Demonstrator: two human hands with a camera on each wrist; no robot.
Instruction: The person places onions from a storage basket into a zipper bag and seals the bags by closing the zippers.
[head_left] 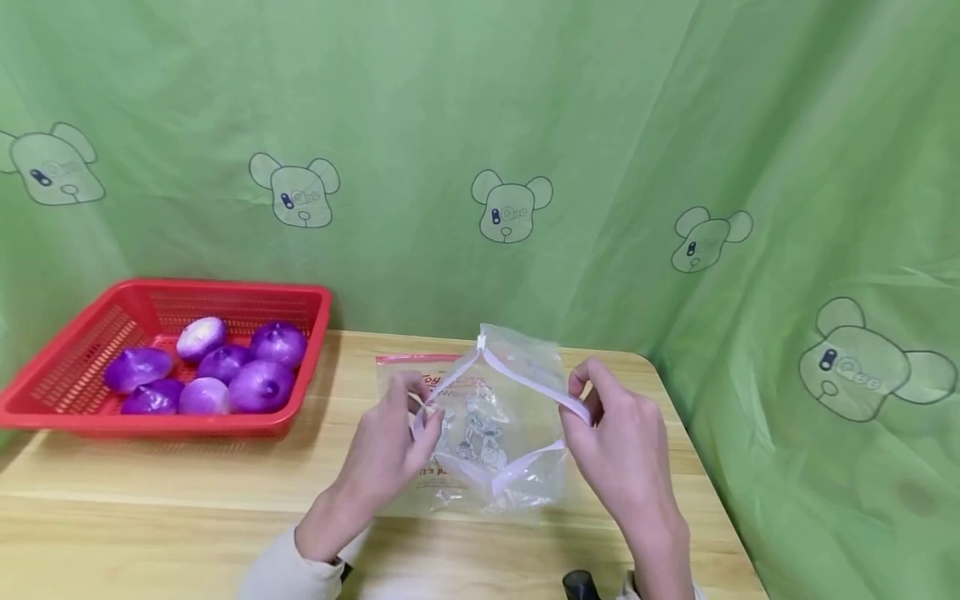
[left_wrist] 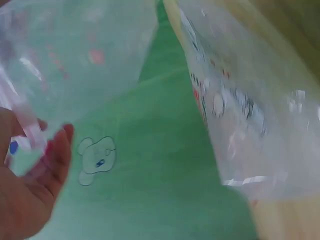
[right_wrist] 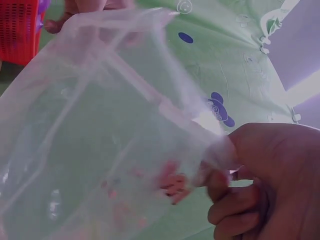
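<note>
Both hands spread the mouth of a clear zip bag [head_left: 517,417] whose whitish zip strip forms a wide diamond. My left hand [head_left: 386,442] pinches the left side of the mouth; in the left wrist view its thumb and fingers [left_wrist: 60,155] are at the plastic edge. The right side is pinched by my right hand [head_left: 618,437], thumb against curled fingers, as the right wrist view also shows [right_wrist: 250,190]. Behind the held bag, a second printed bag [head_left: 408,367] with a red zip edge lies on the table. Nothing shows inside the held bag.
At the left stands a red plastic basket [head_left: 90,333] with several purple onions [head_left: 262,385] in it. The wooden table [head_left: 225,500] meets green curtains [head_left: 420,167] printed with bear heads at the back and right. A black object [head_left: 580,585] shows at the bottom edge.
</note>
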